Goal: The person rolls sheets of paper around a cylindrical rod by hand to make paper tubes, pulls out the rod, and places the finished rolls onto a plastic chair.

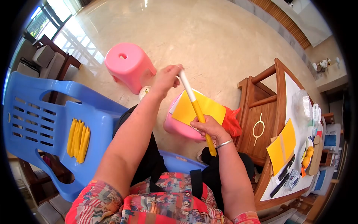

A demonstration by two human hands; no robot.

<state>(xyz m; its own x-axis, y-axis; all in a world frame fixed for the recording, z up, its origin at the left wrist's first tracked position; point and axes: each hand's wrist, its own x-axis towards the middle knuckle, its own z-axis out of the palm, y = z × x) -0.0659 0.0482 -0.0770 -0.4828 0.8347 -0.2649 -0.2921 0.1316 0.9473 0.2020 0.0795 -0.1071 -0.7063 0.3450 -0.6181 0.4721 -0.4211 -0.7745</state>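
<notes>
A glossy tiled floor [209,48] spreads beneath everything; on it stand a blue chair [89,123], the wooden worktop [291,84], a pink stool [126,61] and what looks like a second pink stool [175,125] under yellow sheets [214,108]. Slim yellow rolls [77,139] lie side by side on the chair. The yellow-and-white tube [196,106] is held aslant above the sheets: the left hand [167,79] pinches its white top end between the fingers, and the right hand [212,128] has its fingers closed round the yellow part. The step in hand looks like tightening or drawing the tube lengthwise; the next move probably calls for a steady right grip and light pressure, lest it crumple.
</notes>
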